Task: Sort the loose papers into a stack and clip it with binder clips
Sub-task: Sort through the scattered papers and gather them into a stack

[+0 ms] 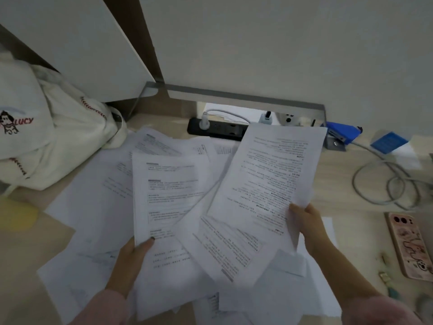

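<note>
Sheets [269, 172] pinched in left hand [131, 258], right hand [308, 227]

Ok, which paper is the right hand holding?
The tilted sheet by the power strip, its bottom corner pinched by the right hand; the left hand holds a straighter sheet.

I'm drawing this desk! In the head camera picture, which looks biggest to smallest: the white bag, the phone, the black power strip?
1. white bag, clearly the largest.
2. phone, but it lies nearer the camera and the frame edge cuts it.
3. black power strip, farther off, with one end behind a held sheet; its place below the phone is unsure.
</note>
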`<state>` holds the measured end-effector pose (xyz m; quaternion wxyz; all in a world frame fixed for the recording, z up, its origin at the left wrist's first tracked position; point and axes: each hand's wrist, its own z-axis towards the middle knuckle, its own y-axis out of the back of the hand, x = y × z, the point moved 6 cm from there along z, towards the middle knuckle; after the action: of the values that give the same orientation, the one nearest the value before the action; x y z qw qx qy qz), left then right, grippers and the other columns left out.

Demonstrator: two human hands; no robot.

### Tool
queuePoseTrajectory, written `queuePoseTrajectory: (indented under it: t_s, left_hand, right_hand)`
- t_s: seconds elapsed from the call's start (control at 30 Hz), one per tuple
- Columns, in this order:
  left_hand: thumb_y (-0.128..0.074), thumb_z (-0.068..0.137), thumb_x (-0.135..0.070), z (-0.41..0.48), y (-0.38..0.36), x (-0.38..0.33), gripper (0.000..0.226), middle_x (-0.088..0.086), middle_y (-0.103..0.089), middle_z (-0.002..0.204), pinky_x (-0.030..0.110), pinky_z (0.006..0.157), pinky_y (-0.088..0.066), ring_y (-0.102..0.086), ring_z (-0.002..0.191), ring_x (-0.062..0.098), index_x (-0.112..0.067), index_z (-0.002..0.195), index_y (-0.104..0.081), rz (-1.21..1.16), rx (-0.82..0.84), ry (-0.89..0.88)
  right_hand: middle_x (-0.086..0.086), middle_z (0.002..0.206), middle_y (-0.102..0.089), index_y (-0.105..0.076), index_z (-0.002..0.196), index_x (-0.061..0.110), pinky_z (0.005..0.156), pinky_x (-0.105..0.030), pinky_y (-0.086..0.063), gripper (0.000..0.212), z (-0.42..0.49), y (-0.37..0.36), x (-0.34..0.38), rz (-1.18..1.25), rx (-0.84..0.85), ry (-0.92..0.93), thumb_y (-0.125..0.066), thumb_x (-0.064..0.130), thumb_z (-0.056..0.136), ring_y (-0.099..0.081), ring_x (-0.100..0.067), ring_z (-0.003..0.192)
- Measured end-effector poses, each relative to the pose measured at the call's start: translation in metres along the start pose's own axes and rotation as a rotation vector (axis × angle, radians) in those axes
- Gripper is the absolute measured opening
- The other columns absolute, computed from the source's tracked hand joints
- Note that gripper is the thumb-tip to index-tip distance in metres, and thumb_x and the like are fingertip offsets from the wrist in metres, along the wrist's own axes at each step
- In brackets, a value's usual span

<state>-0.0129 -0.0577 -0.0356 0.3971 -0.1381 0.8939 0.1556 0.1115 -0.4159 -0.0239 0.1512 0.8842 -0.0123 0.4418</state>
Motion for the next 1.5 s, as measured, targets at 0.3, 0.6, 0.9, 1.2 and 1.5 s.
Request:
queuePoseTrajectory:
  t_s: [0.3, 0.6, 0.9, 1.2, 1.5]
  left_hand:
    - [-0.055, 0.090, -0.013, 0.013, 0.007, 0.014, 0.031, 0.008, -0.061, 0.108, 0.033, 0.083, -0.045, -0.057, 0.091, 0.023, -0.014, 0.121, -0.057, 0.025, -0.004, 0.026]
    - [-0.055, 0.090, -0.008, 0.024, 0.007, 0.018, 0.037, 0.010, -0.059, 0.113, 0.035, 0.088, -0.043, -0.055, 0.095, 0.024, -0.010, 0.127, -0.052, 0.041, 0.096, 0.064]
    - [-0.053, 0.091, -0.009, 0.026, 0.008, 0.022, 0.029, -0.003, -0.060, 0.090, 0.030, 0.077, -0.044, -0.056, 0.080, 0.012, -0.012, 0.120, -0.055, 0.005, 0.129, 0.061]
    - [-0.049, 0.092, -0.005, 0.015, 0.011, 0.012, 0.026, -0.006, -0.059, 0.089, 0.020, 0.065, -0.042, -0.055, 0.078, 0.006, -0.021, 0.113, -0.052, 0.025, 0.077, -0.043]
    - [-0.048, 0.093, -0.009, 0.013, 0.018, 0.029, 0.029, -0.019, -0.055, 0.096, 0.021, 0.079, -0.045, -0.053, 0.088, -0.002, -0.025, 0.117, -0.047, 0.146, 0.010, -0.095]
  right_hand:
    - [-0.024, 0.098, -0.061, -0.027, 0.139, 0.012, 0.054, -0.030, -0.044, 0.060, -0.005, 0.005, -0.049, -0.359, -0.133, -0.117, -0.058, 0.010, 0.087, -0.056, -0.034, 0.080]
    - [-0.017, 0.093, -0.062, -0.049, 0.113, 0.001, 0.068, -0.037, -0.055, 0.026, -0.062, -0.013, -0.055, -0.032, -0.075, -0.201, -0.054, 0.002, 0.088, -0.063, -0.032, 0.083]
    - [-0.014, 0.099, -0.047, -0.050, 0.107, 0.009, 0.082, -0.040, -0.044, 0.032, -0.100, -0.044, -0.096, -0.248, -0.119, -0.201, -0.063, -0.002, 0.080, -0.050, -0.030, 0.084]
    - [-0.008, 0.140, -0.033, -0.036, 0.136, 0.016, 0.104, -0.032, -0.032, 0.059, -0.037, -0.121, 0.031, -1.323, 0.342, 0.718, -0.061, 0.033, 0.085, -0.034, -0.024, 0.127]
    - [-0.008, 0.149, -0.021, -0.017, 0.144, 0.014, 0.113, -0.032, -0.014, 0.093, 0.000, -0.189, 0.035, -1.751, 0.599, 0.954, -0.071, 0.041, 0.074, -0.023, -0.026, 0.135]
